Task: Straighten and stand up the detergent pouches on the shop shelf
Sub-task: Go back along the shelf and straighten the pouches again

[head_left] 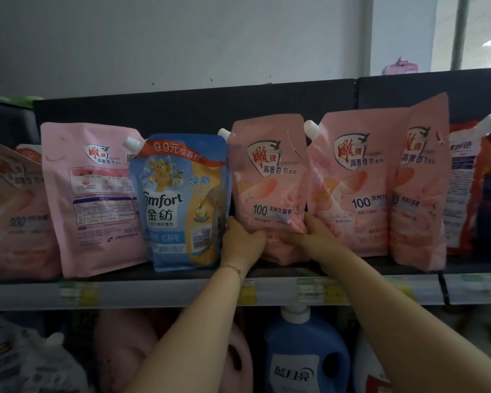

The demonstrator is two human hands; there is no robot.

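A row of detergent pouches stands on the dark shop shelf (182, 275). The middle pink pouch (268, 180) stands upright. My left hand (243, 239) grips its lower left edge and my right hand (316, 234) grips its lower right corner. To its left stands a blue Comfort pouch (179, 202), then a pink pouch turned back to front (94, 199). To the right are two more pink pouches (355, 182) (421, 188), the far one leaning out at an angle.
A blurred pink pouch (14, 211) sits at the far left and an orange-and-blue pouch (471, 188) at the far right. Price tags line the shelf rail (153, 293). Below stand a blue bottle (306, 355) and pink bottles (119, 350).
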